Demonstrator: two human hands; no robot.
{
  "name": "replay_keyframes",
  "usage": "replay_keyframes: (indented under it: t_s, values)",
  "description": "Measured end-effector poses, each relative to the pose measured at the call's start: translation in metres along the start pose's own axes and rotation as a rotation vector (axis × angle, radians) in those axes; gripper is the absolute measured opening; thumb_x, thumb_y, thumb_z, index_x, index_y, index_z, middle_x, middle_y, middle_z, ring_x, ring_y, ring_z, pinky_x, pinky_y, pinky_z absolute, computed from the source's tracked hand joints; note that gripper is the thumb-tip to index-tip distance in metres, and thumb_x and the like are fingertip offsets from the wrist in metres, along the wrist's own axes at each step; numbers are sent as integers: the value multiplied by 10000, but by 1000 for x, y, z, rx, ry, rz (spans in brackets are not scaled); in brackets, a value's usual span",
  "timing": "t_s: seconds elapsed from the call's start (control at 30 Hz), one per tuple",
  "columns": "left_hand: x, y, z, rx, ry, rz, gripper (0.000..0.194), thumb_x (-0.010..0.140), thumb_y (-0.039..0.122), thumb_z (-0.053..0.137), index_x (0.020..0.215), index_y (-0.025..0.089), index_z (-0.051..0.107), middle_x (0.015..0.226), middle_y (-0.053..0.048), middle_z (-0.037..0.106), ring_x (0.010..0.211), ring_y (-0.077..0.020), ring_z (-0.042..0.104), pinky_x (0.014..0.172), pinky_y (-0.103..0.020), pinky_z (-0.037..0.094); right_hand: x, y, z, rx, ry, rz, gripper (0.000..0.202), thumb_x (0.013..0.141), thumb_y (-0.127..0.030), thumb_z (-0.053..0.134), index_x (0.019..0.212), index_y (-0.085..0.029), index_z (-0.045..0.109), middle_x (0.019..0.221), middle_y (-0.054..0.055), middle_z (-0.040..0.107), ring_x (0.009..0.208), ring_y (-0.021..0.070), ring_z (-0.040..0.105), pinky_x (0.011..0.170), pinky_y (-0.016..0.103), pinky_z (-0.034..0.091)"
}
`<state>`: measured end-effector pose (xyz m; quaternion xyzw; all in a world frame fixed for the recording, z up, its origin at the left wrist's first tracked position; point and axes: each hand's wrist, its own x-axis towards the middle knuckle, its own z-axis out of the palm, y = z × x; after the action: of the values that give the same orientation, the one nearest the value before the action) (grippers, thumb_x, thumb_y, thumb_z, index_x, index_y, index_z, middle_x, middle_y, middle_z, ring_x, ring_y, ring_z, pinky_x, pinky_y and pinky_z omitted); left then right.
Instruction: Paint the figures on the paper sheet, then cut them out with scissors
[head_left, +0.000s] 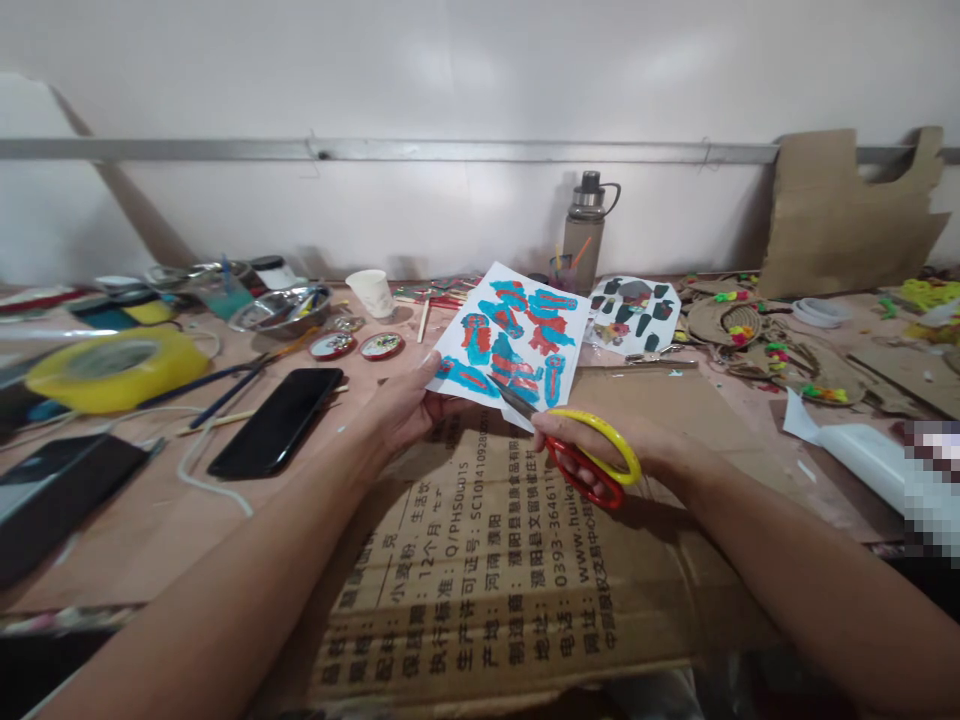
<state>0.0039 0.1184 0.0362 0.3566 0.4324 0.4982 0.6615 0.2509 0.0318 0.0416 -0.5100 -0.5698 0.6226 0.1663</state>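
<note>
A white sheet of paper (525, 330) with blue and red painted shapes is tilted up above the cardboard. My left hand (405, 405) pinches it at its lower left corner, thumb on top. In my right hand (589, 445) is a pair of scissors (621, 445) with one yellow and one red handle loop, fingers through the loops. The blades meet the sheet's lower edge, and a narrow flap of paper hangs beside them. Under both hands lies a flat printed cardboard sheet (480, 590).
To the left lie a black phone (276, 422), a roll of yellow tape (120, 368) and a metal bowl (281, 312). A paper cup (370, 294) and a bottle (585, 235) stand at the back. Another painted paper (634, 315) and a coiled craft piece (724, 318) lie to the right.
</note>
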Motion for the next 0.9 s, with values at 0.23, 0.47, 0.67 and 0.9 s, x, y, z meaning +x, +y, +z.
replay_keyframes:
  t_s: [0.23,0.47,0.67,0.9]
  values:
    - [-3,2,5,-46,85,-86,286,1087,77,502,1208,148,751,885,-75,834,661,-218,795,616,-327,707,1,-8,3,22,30,16,532,1083,-715,480,906,-224,582,473,-87,462,355,101,455,354,170,405]
    - [-2,2,3,-39,32,-82,294,1099,71,478,1236,128,731,936,-85,843,699,-214,814,588,-334,711,16,3,-2,56,-11,-36,509,1067,-700,487,898,-227,570,441,-88,468,305,121,429,297,214,394]
    - [0,0,1,-29,55,-102,224,1070,122,593,1193,173,774,967,-93,848,692,-223,816,577,-307,694,12,-3,-1,41,37,-55,444,1086,-631,515,952,-216,600,473,-101,438,346,90,379,337,177,335]
    - [0,1,0,-15,33,-94,229,1066,85,570,1166,149,765,905,-76,839,666,-213,797,556,-294,681,10,-3,-2,50,31,-57,412,1093,-586,510,961,-213,620,483,-93,442,349,93,369,347,192,322]
